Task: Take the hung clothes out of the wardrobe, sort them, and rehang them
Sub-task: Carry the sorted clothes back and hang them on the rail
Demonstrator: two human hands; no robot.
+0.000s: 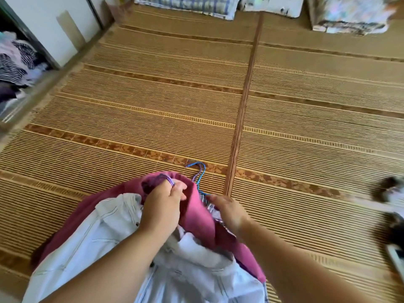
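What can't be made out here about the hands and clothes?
Head view only:
Right hand fingertips: blurred, tucked against the pink garment; grip unclear.
Blue hangers: only hooks show, the rest under clothes.
Dark object at right edge: motion-blurred, cut off.
Wardrobe clothes at left edge: blurred, cut off.

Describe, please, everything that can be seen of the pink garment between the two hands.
The pink garment looks like soft, matte cloth, crumpled, with a dark purple patch near its top edge. It sits bunched on the woven mat, mostly covered by a white denim-like jacket. The left hand grips its upper edge with curled fingers. The right hand rests against its right side; whether it holds anything is unclear. Blue hanger hooks stick out just beyond it.
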